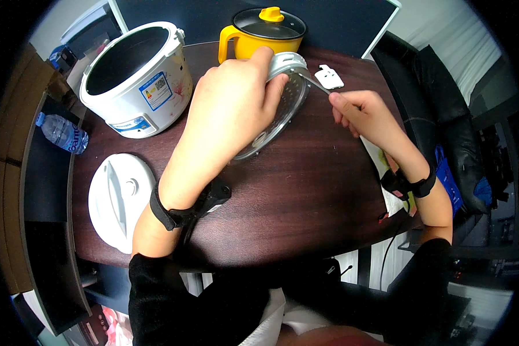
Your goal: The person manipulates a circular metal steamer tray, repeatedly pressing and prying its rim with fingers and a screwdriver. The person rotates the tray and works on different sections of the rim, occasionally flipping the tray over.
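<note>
My left hand [228, 98] grips a round rice cooker lid part [296, 98] by its pale rim, thumb on the near side. The part is tilted up on edge above the table, showing a shiny metal face with small holes. Between the thumb and fingers of my right hand [363, 115] is a thin metal tool [318, 85], slim like a screwdriver. Its far end meets the upper rim of the lid part; the exact tip is too small to make out. A small white plastic cover [328, 78] lies just beyond the tool.
A white rice cooker body [173, 98] stands open at the back left. Near it lies a white outer lid [106, 202] with a handle. A yellow pot [254, 45] with a glass lid is at the back. A water bottle [63, 134] sits left of the brown table [294, 202].
</note>
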Action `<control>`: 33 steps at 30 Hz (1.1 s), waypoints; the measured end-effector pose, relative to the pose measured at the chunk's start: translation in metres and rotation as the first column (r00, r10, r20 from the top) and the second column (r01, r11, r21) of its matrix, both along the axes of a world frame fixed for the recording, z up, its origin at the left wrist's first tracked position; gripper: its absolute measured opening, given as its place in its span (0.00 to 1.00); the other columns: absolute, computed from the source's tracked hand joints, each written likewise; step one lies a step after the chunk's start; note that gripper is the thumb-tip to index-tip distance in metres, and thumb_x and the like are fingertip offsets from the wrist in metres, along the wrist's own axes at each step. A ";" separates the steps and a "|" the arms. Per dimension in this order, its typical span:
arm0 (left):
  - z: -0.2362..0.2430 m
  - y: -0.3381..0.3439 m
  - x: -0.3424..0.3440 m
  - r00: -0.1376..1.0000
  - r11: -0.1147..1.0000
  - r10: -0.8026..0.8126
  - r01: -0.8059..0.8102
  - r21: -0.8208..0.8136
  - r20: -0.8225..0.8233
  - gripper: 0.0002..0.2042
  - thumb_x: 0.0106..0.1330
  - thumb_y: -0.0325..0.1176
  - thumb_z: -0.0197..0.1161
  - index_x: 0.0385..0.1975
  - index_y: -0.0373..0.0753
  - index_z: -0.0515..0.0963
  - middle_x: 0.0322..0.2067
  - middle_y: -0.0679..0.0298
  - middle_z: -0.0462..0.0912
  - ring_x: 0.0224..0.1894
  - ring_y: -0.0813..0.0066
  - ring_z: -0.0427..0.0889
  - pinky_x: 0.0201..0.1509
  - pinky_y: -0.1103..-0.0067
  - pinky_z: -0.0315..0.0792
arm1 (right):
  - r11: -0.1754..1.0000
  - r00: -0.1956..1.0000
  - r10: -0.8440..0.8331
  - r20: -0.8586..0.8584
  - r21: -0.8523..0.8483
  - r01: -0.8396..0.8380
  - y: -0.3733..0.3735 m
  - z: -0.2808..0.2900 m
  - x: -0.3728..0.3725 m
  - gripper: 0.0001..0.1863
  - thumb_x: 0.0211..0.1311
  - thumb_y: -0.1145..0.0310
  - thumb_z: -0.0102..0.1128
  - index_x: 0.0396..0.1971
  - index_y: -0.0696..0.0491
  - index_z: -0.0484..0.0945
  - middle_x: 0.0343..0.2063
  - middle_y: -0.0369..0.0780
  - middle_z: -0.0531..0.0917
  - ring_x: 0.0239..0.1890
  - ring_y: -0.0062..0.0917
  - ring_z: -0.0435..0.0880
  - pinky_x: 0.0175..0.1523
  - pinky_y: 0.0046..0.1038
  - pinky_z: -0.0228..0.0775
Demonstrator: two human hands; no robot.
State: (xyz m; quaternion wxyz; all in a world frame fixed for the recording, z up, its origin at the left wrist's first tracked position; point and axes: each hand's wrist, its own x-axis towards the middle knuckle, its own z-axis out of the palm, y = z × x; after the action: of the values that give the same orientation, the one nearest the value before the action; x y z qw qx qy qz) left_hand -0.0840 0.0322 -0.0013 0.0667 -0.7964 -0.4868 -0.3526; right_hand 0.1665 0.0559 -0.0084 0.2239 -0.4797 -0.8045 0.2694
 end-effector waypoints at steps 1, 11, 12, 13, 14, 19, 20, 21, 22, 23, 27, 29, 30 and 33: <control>0.001 0.000 0.000 1.000 1.000 -0.006 0.006 -0.007 0.008 0.13 0.67 0.39 0.60 0.37 0.34 0.76 0.22 0.49 0.82 0.27 0.55 0.86 0.32 0.68 0.81 | 0.983 0.998 0.033 0.051 0.179 -0.042 0.001 0.005 0.001 0.25 0.71 0.51 0.52 0.21 0.57 0.77 0.14 0.38 0.75 0.15 0.22 0.74 0.23 0.24 0.66; 0.000 0.000 0.001 1.000 1.000 0.004 -0.004 0.002 -0.007 0.12 0.66 0.38 0.60 0.36 0.33 0.75 0.22 0.49 0.82 0.26 0.54 0.85 0.32 0.67 0.81 | 0.657 0.931 -0.034 0.365 0.710 -0.254 -0.003 0.031 -0.008 0.09 0.65 0.62 0.59 0.30 0.52 0.79 0.20 0.43 0.81 0.24 0.39 0.81 0.27 0.36 0.72; 0.000 0.000 0.002 1.000 1.000 0.005 -0.005 0.003 -0.007 0.12 0.66 0.38 0.60 0.36 0.33 0.75 0.22 0.49 0.82 0.26 0.54 0.85 0.32 0.67 0.81 | 0.670 0.930 -0.031 0.366 0.698 -0.252 -0.004 0.032 -0.009 0.10 0.65 0.62 0.60 0.30 0.52 0.79 0.20 0.43 0.81 0.24 0.38 0.82 0.28 0.35 0.72; 0.000 0.000 0.002 1.000 1.000 0.006 -0.006 0.005 -0.006 0.12 0.66 0.38 0.60 0.35 0.33 0.75 0.22 0.49 0.82 0.26 0.54 0.85 0.32 0.67 0.81 | 0.666 0.924 -0.046 0.380 0.701 -0.255 -0.005 0.033 -0.010 0.10 0.65 0.61 0.60 0.29 0.52 0.78 0.19 0.43 0.80 0.23 0.39 0.81 0.27 0.35 0.72; 0.000 0.000 0.002 1.000 1.000 0.008 -0.008 0.006 -0.005 0.12 0.66 0.37 0.60 0.35 0.33 0.75 0.22 0.49 0.82 0.26 0.54 0.85 0.32 0.67 0.80 | 0.663 0.917 -0.060 0.394 0.703 -0.258 -0.006 0.035 -0.011 0.11 0.65 0.61 0.60 0.28 0.52 0.78 0.18 0.42 0.80 0.23 0.39 0.81 0.26 0.35 0.72; -0.002 0.001 0.001 1.000 0.999 0.006 -0.006 0.054 -0.002 0.11 0.66 0.37 0.60 0.34 0.33 0.74 0.21 0.48 0.81 0.25 0.53 0.85 0.31 0.67 0.80 | 0.653 0.872 -0.170 0.459 0.715 -0.249 -0.004 0.034 -0.018 0.14 0.65 0.59 0.60 0.23 0.53 0.78 0.14 0.43 0.78 0.18 0.40 0.79 0.23 0.35 0.70; -0.002 0.003 0.000 1.000 0.997 0.016 -0.016 0.070 -0.008 0.11 0.66 0.36 0.61 0.33 0.32 0.74 0.20 0.48 0.81 0.25 0.53 0.85 0.31 0.67 0.80 | 0.655 0.892 -0.156 0.424 0.721 -0.228 -0.002 0.028 -0.021 0.15 0.65 0.59 0.60 0.22 0.53 0.78 0.14 0.44 0.77 0.17 0.40 0.79 0.22 0.36 0.69; -0.002 0.002 0.001 1.000 0.998 0.013 -0.013 0.059 -0.005 0.12 0.66 0.36 0.61 0.33 0.32 0.74 0.20 0.48 0.81 0.25 0.53 0.85 0.31 0.67 0.80 | 0.656 0.911 -0.141 0.388 0.725 -0.207 0.000 0.023 -0.022 0.16 0.66 0.59 0.59 0.21 0.53 0.78 0.13 0.44 0.77 0.17 0.40 0.78 0.22 0.36 0.69; -0.002 0.001 0.002 1.000 0.999 0.010 -0.010 0.049 -0.002 0.12 0.65 0.36 0.61 0.33 0.32 0.74 0.20 0.48 0.81 0.25 0.53 0.85 0.31 0.67 0.80 | 0.682 0.926 -0.111 0.361 0.706 -0.194 0.001 0.021 -0.022 0.17 0.66 0.59 0.59 0.21 0.53 0.78 0.13 0.45 0.77 0.17 0.41 0.78 0.22 0.36 0.68; -0.001 0.000 0.001 1.000 0.999 0.011 -0.011 0.037 0.001 0.12 0.65 0.36 0.61 0.32 0.31 0.74 0.20 0.48 0.81 0.25 0.53 0.85 0.31 0.67 0.80 | 0.706 0.940 -0.077 0.333 0.684 -0.185 0.001 0.019 -0.022 0.17 0.66 0.59 0.59 0.20 0.54 0.78 0.14 0.46 0.77 0.17 0.41 0.78 0.22 0.36 0.68; -0.003 0.002 0.001 1.000 0.996 0.003 -0.002 0.093 -0.013 0.11 0.65 0.35 0.61 0.31 0.31 0.74 0.19 0.48 0.80 0.24 0.52 0.84 0.30 0.67 0.80 | 0.791 0.984 0.093 0.154 0.589 -0.167 0.008 0.006 -0.021 0.20 0.69 0.60 0.56 0.18 0.56 0.75 0.11 0.44 0.74 0.12 0.36 0.75 0.19 0.32 0.64; -0.003 0.001 0.001 1.000 0.996 0.000 0.002 0.090 -0.020 0.11 0.65 0.35 0.61 0.31 0.32 0.74 0.19 0.48 0.80 0.24 0.52 0.84 0.30 0.67 0.80 | 0.935 0.989 0.144 0.025 0.323 -0.145 0.010 -0.002 -0.018 0.23 0.71 0.58 0.53 0.17 0.56 0.73 0.09 0.40 0.71 0.11 0.29 0.71 0.19 0.30 0.62; -0.003 0.000 0.002 1.000 0.995 0.000 0.001 0.096 -0.019 0.11 0.65 0.35 0.61 0.30 0.32 0.73 0.19 0.49 0.80 0.24 0.52 0.84 0.30 0.67 0.80 | 0.973 0.987 0.156 -0.043 0.177 -0.146 0.009 -0.002 -0.019 0.24 0.72 0.57 0.52 0.16 0.56 0.72 0.08 0.38 0.69 0.10 0.26 0.69 0.19 0.29 0.61; -0.002 -0.002 0.004 1.000 0.995 -0.001 0.003 0.095 -0.016 0.11 0.65 0.35 0.61 0.30 0.32 0.73 0.18 0.49 0.80 0.24 0.53 0.84 0.30 0.67 0.79 | 0.863 0.980 -0.118 -0.158 -0.505 0.023 -0.011 0.019 -0.027 0.28 0.74 0.49 0.46 0.15 0.52 0.68 0.08 0.27 0.63 0.11 0.12 0.60 0.19 0.19 0.54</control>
State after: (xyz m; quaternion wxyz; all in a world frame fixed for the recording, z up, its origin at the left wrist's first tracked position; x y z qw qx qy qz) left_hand -0.0796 0.0306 -0.0035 0.1081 -0.7957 -0.4679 -0.3690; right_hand 0.1391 0.0446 0.0102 0.1748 -0.5235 -0.6649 0.5033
